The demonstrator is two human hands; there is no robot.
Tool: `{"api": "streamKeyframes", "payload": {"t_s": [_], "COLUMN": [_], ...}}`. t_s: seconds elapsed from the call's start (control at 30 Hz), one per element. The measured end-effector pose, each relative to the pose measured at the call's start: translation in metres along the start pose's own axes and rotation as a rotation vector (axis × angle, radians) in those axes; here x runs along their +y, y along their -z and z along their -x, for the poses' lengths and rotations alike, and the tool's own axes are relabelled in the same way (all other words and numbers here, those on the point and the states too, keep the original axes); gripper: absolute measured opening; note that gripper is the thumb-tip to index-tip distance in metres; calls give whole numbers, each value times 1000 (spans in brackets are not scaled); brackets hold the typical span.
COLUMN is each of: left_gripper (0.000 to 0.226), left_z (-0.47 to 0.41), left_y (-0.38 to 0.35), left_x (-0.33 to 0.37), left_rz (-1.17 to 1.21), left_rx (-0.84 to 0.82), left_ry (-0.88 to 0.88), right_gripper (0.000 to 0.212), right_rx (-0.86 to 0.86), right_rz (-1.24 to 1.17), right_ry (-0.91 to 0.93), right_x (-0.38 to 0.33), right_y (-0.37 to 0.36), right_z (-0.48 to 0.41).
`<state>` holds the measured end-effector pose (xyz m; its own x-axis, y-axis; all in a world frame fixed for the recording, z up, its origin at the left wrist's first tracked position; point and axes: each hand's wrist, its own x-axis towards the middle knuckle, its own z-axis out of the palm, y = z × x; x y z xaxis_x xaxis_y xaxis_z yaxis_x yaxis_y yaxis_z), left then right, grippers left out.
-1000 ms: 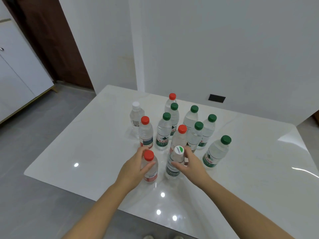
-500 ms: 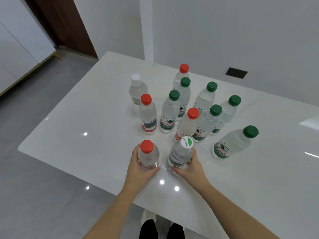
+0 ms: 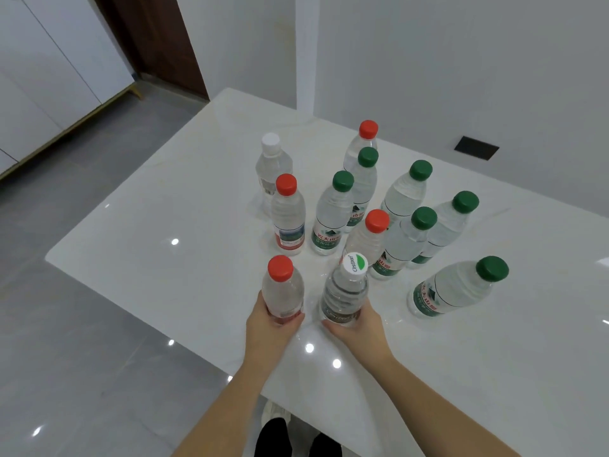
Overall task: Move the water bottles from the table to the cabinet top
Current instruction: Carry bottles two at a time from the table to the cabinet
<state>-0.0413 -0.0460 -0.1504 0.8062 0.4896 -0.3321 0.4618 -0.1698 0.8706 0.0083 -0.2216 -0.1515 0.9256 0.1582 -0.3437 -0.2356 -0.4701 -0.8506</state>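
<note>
Several clear water bottles with red, green or white caps stand grouped on the white table (image 3: 164,258). My left hand (image 3: 268,328) is wrapped around the base of the nearest red-capped bottle (image 3: 282,291). My right hand (image 3: 357,324) grips the bottle with the white-and-green cap (image 3: 344,291) beside it. Both bottles are upright near the table's front edge; I cannot tell whether they still touch the surface. Behind them stand another red-capped bottle (image 3: 287,219), a green-capped bottle (image 3: 331,219) and a white-capped bottle (image 3: 272,163). A further green-capped bottle (image 3: 458,288) stands alone at the right.
White cabinet doors (image 3: 49,70) line the left wall beyond a grey tiled floor (image 3: 82,357). A dark wooden door (image 3: 158,41) is at the back. A black socket plate (image 3: 476,147) sits on the far wall. My feet show below the table edge.
My head has moved closer and looks down more steeply. Both hands have slid from the bottles' shoulders to their bases and closed around them.
</note>
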Motion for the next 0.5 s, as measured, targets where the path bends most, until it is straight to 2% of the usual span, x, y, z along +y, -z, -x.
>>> {"api": "streamKeyframes", "payload": {"t_s": [0.2, 0.5], "left_gripper": [55, 61], "left_z": [20, 50], "left_y": [17, 70], "left_x": [50, 190], "left_rz": [129, 286], "left_rx": [72, 180], "left_ry": [-64, -374], "right_gripper": [64, 56], "right_rx": [-10, 110], "right_rz": [-37, -240], "right_ry": [110, 433], "right_x": [-56, -197], "right_y": [25, 68], "right_z": [20, 55]}}
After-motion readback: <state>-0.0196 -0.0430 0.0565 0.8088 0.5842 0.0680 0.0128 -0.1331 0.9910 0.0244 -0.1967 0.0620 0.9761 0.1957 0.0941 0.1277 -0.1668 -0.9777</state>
